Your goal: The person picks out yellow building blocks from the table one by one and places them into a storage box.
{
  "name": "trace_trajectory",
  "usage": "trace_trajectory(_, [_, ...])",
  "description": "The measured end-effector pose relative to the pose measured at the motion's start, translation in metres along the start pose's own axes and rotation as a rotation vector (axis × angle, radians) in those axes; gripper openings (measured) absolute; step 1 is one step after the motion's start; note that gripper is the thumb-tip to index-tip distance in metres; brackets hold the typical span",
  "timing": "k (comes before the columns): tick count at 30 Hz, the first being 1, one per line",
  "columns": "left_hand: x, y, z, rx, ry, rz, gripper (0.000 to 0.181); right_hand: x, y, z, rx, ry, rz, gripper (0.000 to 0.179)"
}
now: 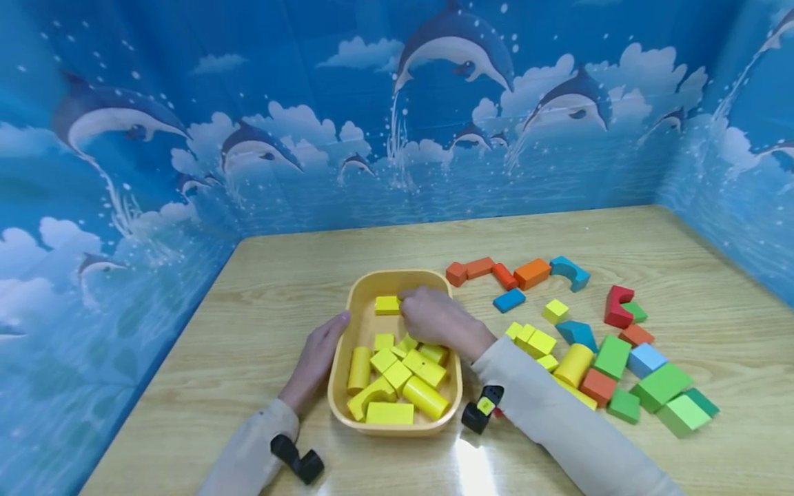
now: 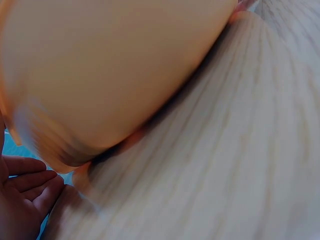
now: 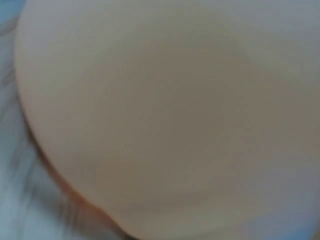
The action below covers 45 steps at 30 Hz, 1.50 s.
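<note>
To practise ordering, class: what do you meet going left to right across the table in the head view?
Left hand → tray → small blue block → blue triangular block → red arched block → dark green block.

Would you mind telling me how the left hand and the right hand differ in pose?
The left hand lies against the outside of the tray, while the right hand is inside it, beside a yellow block. The right hand is farther forward than the left hand. Both come out of pale sleeves with a black device at each wrist.
</note>
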State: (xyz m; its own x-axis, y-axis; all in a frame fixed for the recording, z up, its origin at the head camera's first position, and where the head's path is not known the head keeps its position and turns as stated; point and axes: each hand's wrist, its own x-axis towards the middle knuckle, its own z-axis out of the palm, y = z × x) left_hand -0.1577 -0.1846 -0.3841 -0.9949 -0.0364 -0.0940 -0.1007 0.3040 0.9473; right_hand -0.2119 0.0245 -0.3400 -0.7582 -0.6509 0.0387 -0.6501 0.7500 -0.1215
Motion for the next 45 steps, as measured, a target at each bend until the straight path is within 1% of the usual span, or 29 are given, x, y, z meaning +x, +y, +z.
trace_trajectory(3, [0.001,-0.001,0.0,-0.002,-0.004,-0.012,0.063,-0.001,0.0,0.0,0.034,-0.01,-0.007,0.02])
trace_trajectory(6, [0.001,-0.001,0.001,0.008,-0.005,-0.015,0.065,-0.003,0.001,-0.002,0.082,0.009,-0.037,0.019])
trace_trajectory(10, [0.0,-0.001,0.0,-0.004,-0.003,-0.004,0.064,-0.011,0.003,-0.011,0.144,0.038,-0.075,0.026])
trace_trajectory(12, [0.0,-0.001,0.0,-0.006,-0.003,0.002,0.062,-0.018,0.005,-0.018,0.146,0.03,-0.074,0.028])
trace_trajectory(14, [0.0,0.0,-0.001,-0.009,-0.005,0.002,0.062,-0.029,0.008,-0.024,0.126,0.017,-0.069,0.03])
trace_trajectory(16, [0.001,0.0,-0.001,-0.009,-0.016,-0.011,0.064,-0.041,0.012,-0.029,0.085,0.026,-0.071,0.03])
trace_trajectory(18, [0.001,0.001,-0.002,-0.003,-0.027,-0.025,0.067,-0.056,0.019,-0.032,0.046,0.073,-0.078,0.031])
trace_trajectory(22, [0.002,0.001,-0.003,0.005,-0.038,-0.051,0.069,-0.085,0.036,-0.033,-0.023,0.219,-0.097,0.033])
trace_trajectory(23, [0.002,0.001,-0.003,0.009,-0.038,-0.05,0.069,-0.092,0.04,-0.033,-0.039,0.242,-0.1,0.033])
trace_trajectory(25, [0.001,0.002,-0.003,0.008,-0.036,-0.051,0.069,-0.106,0.048,-0.031,-0.063,0.263,-0.102,0.034])
trace_trajectory(28, [0.001,0.001,-0.002,0.003,-0.036,-0.045,0.07,-0.126,0.058,-0.027,-0.062,0.249,-0.082,0.035])
trace_trajectory(31, [0.001,0.002,-0.002,-0.004,-0.037,-0.052,0.07,-0.144,0.066,-0.023,-0.036,0.218,-0.056,0.035])
trace_trajectory(33, [0.002,0.002,-0.002,-0.004,-0.038,-0.055,0.07,-0.154,0.072,-0.02,-0.008,0.196,-0.037,0.036])
trace_trajectory(36, [0.002,0.003,-0.002,0.002,-0.044,-0.062,0.07,-0.166,0.081,-0.014,0.011,0.193,-0.018,0.037])
trace_trajectory(38, [0.002,0.003,-0.001,-0.005,-0.049,-0.065,0.069,-0.171,0.085,-0.011,0.028,0.2,0.001,0.039])
trace_trajectory(41, [0.002,0.002,-0.001,-0.003,-0.045,-0.067,0.069,-0.174,0.089,-0.008,0.051,0.203,0.022,0.04])
trace_trajectory(45, [0.001,0.002,-0.002,0.009,-0.034,-0.074,0.07,-0.17,0.089,-0.004,0.096,0.18,0.088,0.052])
